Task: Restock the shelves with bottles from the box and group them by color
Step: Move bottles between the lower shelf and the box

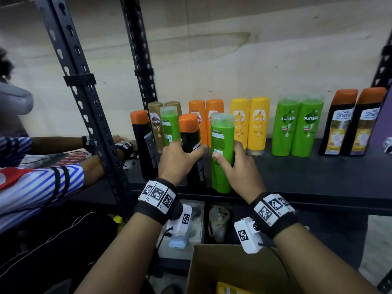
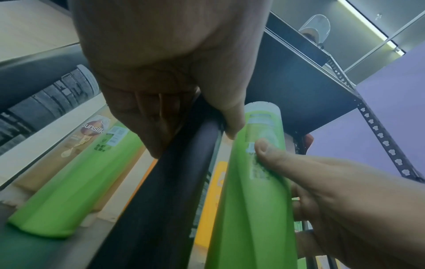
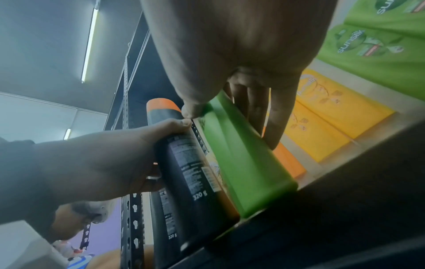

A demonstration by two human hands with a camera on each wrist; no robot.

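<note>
The left hand [image 1: 177, 160] is wrapped around a tall black plastic bottle with an orange cap [image 1: 192, 149], fingers curled round its far side and thumb pressed on its near face. This bottle stands upright at the front edge of the black metal shelf [image 1: 307, 179]. Just beside it, on the side away from the rack post, the right hand [image 1: 237, 166] grips a tall green plastic bottle with a clear cap [image 1: 221, 153], thumb on the back label and fingers round the far side. The green bottle's base rests on the shelf's front edge too, and the two held bottles stand almost touching.

Between the held black bottle and the slotted black rack post [image 1: 84, 102] stands a second black bottle with an orange cap [image 1: 144, 145]. Behind the held black bottle stands another green bottle [image 1: 169, 126], in front of two brown-gold bottles [image 1: 157, 124].

Along the back of the shelf, going away from the post, stand two orange bottles [image 1: 198, 117], two yellow bottles [image 1: 250, 124], two green bottles with front labels [image 1: 297, 128] and two black orange-capped bottles with front labels [image 1: 347, 124].

Below the shelf's front edge sits an open brown cardboard box [image 1: 233, 270] with a yellow pack [image 1: 228, 289] inside. Beyond the post, another person's striped sleeve [image 1: 42, 187] reaches toward the rack.
</note>
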